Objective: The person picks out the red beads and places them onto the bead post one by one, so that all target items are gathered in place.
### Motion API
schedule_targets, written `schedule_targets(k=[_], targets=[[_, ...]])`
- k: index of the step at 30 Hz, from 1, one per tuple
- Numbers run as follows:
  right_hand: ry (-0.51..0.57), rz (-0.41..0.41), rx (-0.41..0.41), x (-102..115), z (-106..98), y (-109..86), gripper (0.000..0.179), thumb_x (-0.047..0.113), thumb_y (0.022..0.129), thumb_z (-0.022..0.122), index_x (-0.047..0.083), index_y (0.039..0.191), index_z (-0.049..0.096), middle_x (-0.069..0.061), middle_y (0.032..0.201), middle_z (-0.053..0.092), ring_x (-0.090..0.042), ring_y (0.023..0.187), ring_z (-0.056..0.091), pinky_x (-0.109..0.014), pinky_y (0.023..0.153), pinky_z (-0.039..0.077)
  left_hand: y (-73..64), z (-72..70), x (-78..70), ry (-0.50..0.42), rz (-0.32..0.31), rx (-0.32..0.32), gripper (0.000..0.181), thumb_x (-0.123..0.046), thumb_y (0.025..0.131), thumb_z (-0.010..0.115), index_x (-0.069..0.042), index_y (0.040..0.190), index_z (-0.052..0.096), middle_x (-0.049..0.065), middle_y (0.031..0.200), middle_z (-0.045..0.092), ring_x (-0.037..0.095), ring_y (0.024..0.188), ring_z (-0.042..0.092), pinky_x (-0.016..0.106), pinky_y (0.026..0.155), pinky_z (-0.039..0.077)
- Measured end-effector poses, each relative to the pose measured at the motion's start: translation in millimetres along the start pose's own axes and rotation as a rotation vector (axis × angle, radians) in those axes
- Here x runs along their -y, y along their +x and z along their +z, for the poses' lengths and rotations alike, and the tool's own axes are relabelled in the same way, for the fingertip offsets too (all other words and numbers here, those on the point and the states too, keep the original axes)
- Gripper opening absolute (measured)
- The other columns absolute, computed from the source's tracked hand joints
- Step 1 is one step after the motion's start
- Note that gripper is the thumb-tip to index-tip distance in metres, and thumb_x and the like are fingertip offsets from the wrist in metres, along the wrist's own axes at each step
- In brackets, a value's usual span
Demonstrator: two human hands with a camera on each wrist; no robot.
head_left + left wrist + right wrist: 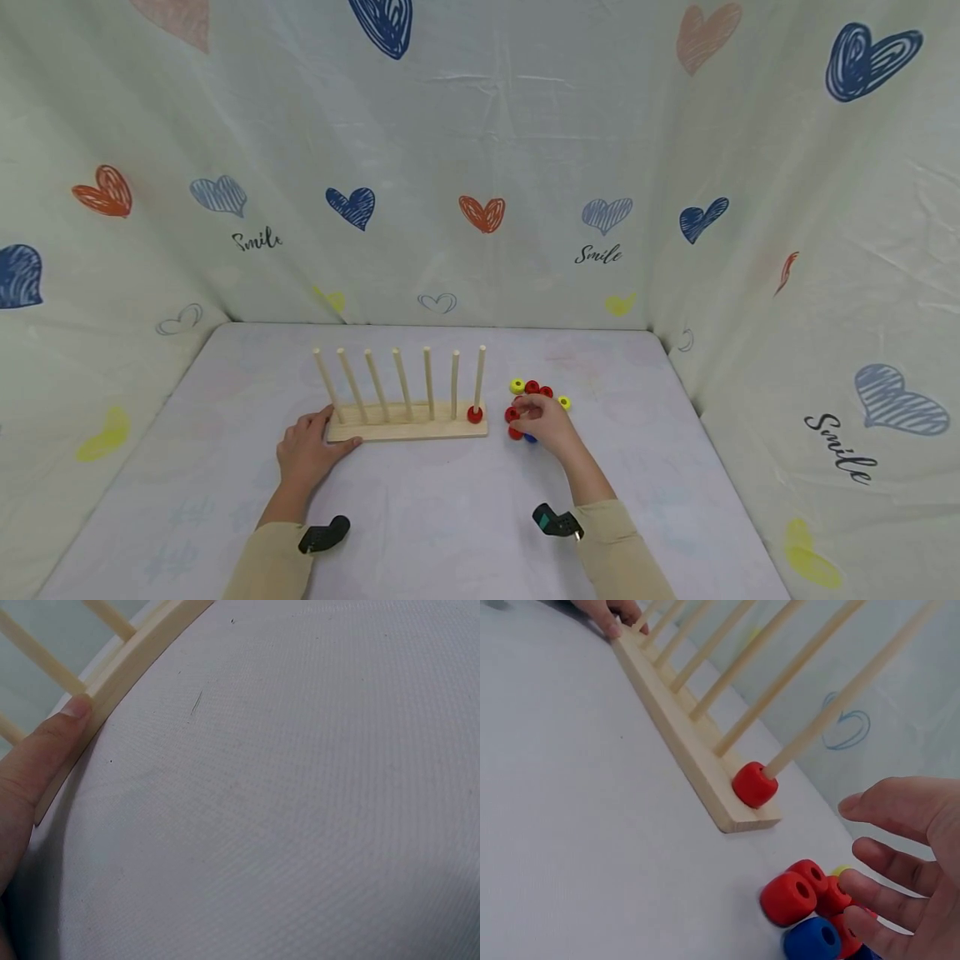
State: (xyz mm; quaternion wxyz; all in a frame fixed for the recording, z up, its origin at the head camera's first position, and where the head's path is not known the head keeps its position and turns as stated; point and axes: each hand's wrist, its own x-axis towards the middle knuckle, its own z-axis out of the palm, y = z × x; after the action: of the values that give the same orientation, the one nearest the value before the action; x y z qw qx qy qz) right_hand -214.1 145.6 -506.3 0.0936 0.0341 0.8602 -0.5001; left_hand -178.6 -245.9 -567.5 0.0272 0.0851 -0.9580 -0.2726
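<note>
A pale wooden peg rack (420, 432) with several upright pegs stands on the table. One red bead (754, 785) sits at the foot of its rightmost peg. My left hand (307, 454) holds the rack's left end, the thumb lying along the front of the base and the other fingers around the end. To the right of the rack, my right hand (553, 427) hovers over a cluster of loose beads, fingers apart and slightly bent, with nothing visible between them. Red beads (788, 898), a blue bead (812, 941) and yellow beads (517, 386) make up the cluster, partly hidden by that hand.
A white cloth (435, 517) covers the table. Behind and at both sides hang pale curtains (525, 133) printed with hearts and the word "Smile". A small black device (325, 534) is worn at the left wrist, and another black device (557, 521) at the right.
</note>
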Motion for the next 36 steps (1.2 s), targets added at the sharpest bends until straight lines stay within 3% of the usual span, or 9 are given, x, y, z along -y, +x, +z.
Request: schedule_targets(k=[16,36], targets=[[-0.012,-0.003,0.015,-16,5,-1.4,0.025,0.004,0.082,0.076,0.003,0.106,0.069,-0.007,0.096,0.063,-0.021,0.08,0.055,-0.029,0.068,0.051,-1.6,0.4,-0.3,0.005,-0.003,0.006,0.091,-0.046,0.081,0.076,0.001,0.147,0.035,0.028,0.135,0.04,0.048,0.121,0.037,0.061,0.095,0.028],[-0.102,0.003,-0.028,-24,12,3.7,0.026,0.005,0.078,0.081,0.006,0.102,0.072,-0.005,0.088,0.06,-0.02,0.076,0.052,-0.028,0.061,0.048,-1.2,-1.7,-1.8,0.002,-0.005,0.006,0.091,-0.045,0.081,0.076,0.001,0.148,0.035,0.028,0.135,0.04,0.048,0.121,0.037,0.061,0.095,0.028]])
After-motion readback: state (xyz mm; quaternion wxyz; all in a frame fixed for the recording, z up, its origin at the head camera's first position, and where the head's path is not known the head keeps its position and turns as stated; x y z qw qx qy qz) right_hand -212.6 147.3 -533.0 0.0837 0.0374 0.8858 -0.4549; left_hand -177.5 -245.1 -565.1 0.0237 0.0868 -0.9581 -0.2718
